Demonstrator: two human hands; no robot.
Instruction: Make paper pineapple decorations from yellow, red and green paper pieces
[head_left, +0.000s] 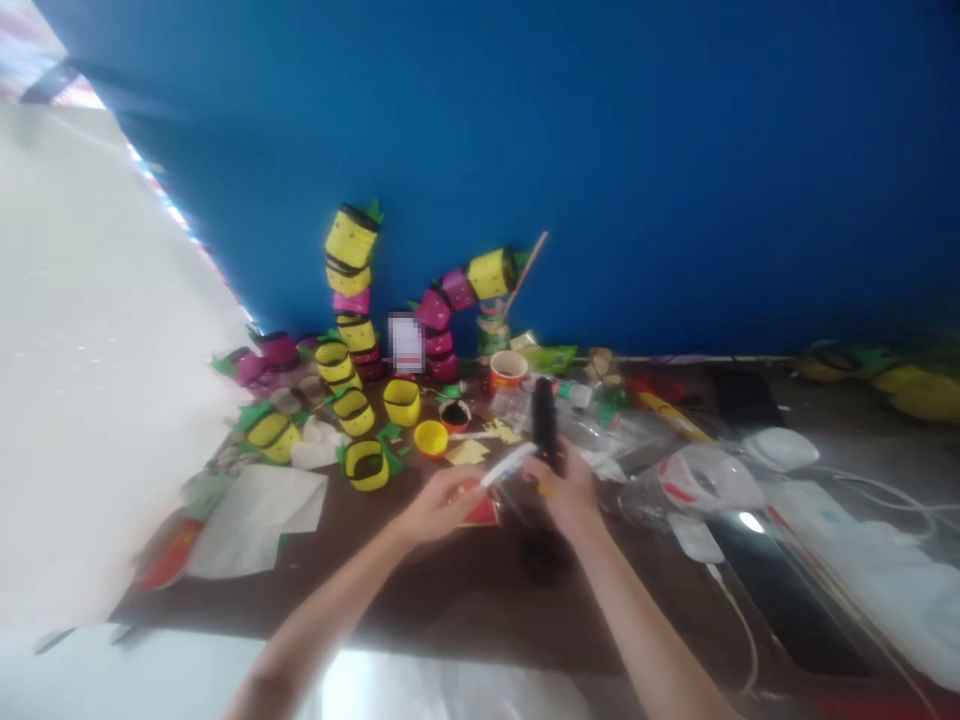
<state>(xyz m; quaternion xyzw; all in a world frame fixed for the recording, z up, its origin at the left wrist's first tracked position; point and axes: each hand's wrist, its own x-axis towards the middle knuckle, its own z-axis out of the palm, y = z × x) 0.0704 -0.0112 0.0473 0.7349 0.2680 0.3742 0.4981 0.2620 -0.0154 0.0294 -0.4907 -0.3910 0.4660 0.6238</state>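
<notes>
My left hand [446,503] reaches in from the lower left, its fingers closed on a thin white strip [508,466]. The strip slants up to the right, its far end close to my right hand [571,492]. My right hand is wrapped round a black hand tool [544,415] that stands upright above the fist. A small yellow part shows by the fingers; blur hides the tool's exact kind. Under my left fingers lies a red card [480,508]. Behind the hands are a yellow bowl [431,440] and pale yellow scraps [468,453].
Yellow and magenta cups with black bands form two curved stacks [351,240] [442,300] against the blue wall [600,150]. White paper [251,525] lies left. To the right are plastic bottles [592,430], a roll of clear tape [709,480], a phone [795,595] and white cables [739,620].
</notes>
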